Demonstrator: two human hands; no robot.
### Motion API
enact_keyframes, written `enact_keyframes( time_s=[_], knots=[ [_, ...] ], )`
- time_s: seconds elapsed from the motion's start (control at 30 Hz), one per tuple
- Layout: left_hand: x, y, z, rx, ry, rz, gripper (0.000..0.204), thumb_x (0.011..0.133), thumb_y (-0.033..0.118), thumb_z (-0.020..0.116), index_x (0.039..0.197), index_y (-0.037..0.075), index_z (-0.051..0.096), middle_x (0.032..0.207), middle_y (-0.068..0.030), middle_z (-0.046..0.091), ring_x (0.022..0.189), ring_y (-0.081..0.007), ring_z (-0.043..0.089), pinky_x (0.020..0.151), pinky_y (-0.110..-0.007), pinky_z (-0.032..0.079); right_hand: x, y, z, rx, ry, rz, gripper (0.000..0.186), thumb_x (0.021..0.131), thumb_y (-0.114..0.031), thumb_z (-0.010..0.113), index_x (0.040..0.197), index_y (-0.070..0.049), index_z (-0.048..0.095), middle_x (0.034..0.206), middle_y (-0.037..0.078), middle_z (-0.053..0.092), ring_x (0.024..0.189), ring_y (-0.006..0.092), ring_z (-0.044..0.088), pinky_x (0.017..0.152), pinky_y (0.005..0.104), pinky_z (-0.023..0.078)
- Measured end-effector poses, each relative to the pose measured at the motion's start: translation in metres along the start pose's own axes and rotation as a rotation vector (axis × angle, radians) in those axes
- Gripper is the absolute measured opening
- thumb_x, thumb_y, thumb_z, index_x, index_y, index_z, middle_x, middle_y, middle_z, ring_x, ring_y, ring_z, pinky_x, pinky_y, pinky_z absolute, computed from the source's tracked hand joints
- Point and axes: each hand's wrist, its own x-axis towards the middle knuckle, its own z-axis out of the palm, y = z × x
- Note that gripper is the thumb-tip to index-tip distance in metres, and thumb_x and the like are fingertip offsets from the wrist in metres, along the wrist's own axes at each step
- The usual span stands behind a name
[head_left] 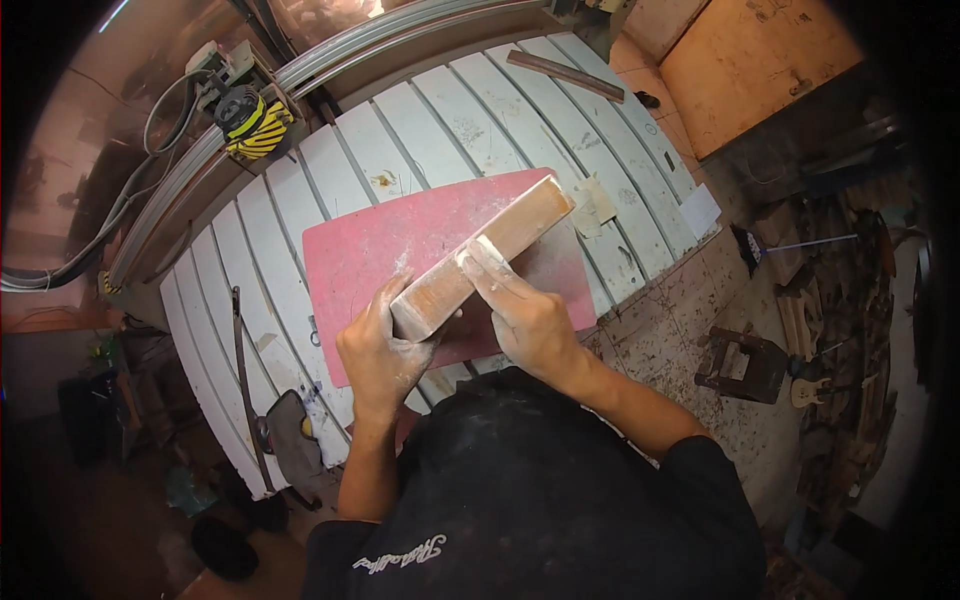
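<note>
A long wooden block (pixel 520 222), dusted white, is held at a slant above a pink board (pixel 370 240). My left hand (pixel 380 345) is wrapped round its lower left end, the thumb along the side. On the block's upper face, about midway, the fingers of my right hand (pixel 520 310) press a small pale folded piece (pixel 488 248) that looks like sandpaper. White dust coats the fingers of both hands. The underside of the block is hidden.
The pink board lies on a slatted white table (pixel 450 110). A dark bar (pixel 565 76) rests at the far right and a thin rod (pixel 243 360) at the left. A yellow-and-black machine head (pixel 255 130) stands at the back left. A wooden stool (pixel 742 366) is on the floor at right.
</note>
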Motion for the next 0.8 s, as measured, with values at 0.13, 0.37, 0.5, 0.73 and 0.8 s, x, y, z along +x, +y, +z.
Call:
enact_keyframes(
  time_s=[0.13,0.37,0.5,0.73,0.8],
  knots=[
    [0.002,0.006,-0.002,0.047,-0.003,-0.039,0.058,0.076,0.026,0.099,0.123,0.001,0.075,0.1,-0.0176,0.082,0.096,-0.0248,0.082,0.084,-0.036,0.063,0.023,0.018,-0.008,0.108,0.152,-0.059,0.057,0.091,0.003,0.055,0.142,-0.016,0.072,0.149,0.012,0.066,0.093,0.0292,0.079,0.073,0.0374,0.066],
    [0.006,0.004,-0.001,-0.017,0.019,-0.045,0.06,0.072,0.032,0.101,0.12,0.006,0.075,0.095,-0.0174,0.079,0.084,-0.033,0.08,0.073,-0.039,0.061,0.036,-0.013,-0.009,0.302,-0.14,0.129,0.059,0.09,0.006,0.054,0.147,-0.006,0.065,0.156,0.019,0.059,0.133,0.0378,0.065,0.107,0.0446,0.058],
    [0.016,-0.003,-0.003,-0.046,0.015,-0.096,0.058,0.073,0.032,0.1,0.118,0.007,0.075,0.095,-0.0175,0.079,0.084,-0.0328,0.08,0.073,-0.04,0.061,0.017,-0.055,-0.024,0.639,-0.156,0.169,0.061,0.088,0.006,0.052,0.148,-0.002,0.061,0.155,0.027,0.056,0.142,0.0412,0.056,0.122,0.0444,0.045],
    [0.001,-0.005,0.0,-0.038,0.037,-0.025,0.05,0.074,0.017,0.091,0.12,0.007,0.075,0.093,-0.0188,0.078,0.085,-0.0363,0.079,0.074,-0.041,0.061,0.024,-0.073,-0.036,0.67,-0.242,0.063,0.065,0.085,0.008,0.054,0.149,-0.002,0.061,0.155,0.025,0.057,0.141,0.0418,0.057,0.119,0.0427,0.049],
    [0.004,-0.001,0.0,-0.046,0.053,-0.007,0.049,0.074,0.013,0.088,0.121,0.007,0.075,0.093,-0.0194,0.077,0.085,-0.0371,0.079,0.074,-0.041,0.061,0.031,-0.042,-0.017,0.609,-0.197,0.093,0.067,0.084,0.009,0.054,0.15,-0.004,0.061,0.155,0.024,0.057,0.141,0.0404,0.057,0.119,0.0428,0.049]
  ],
)
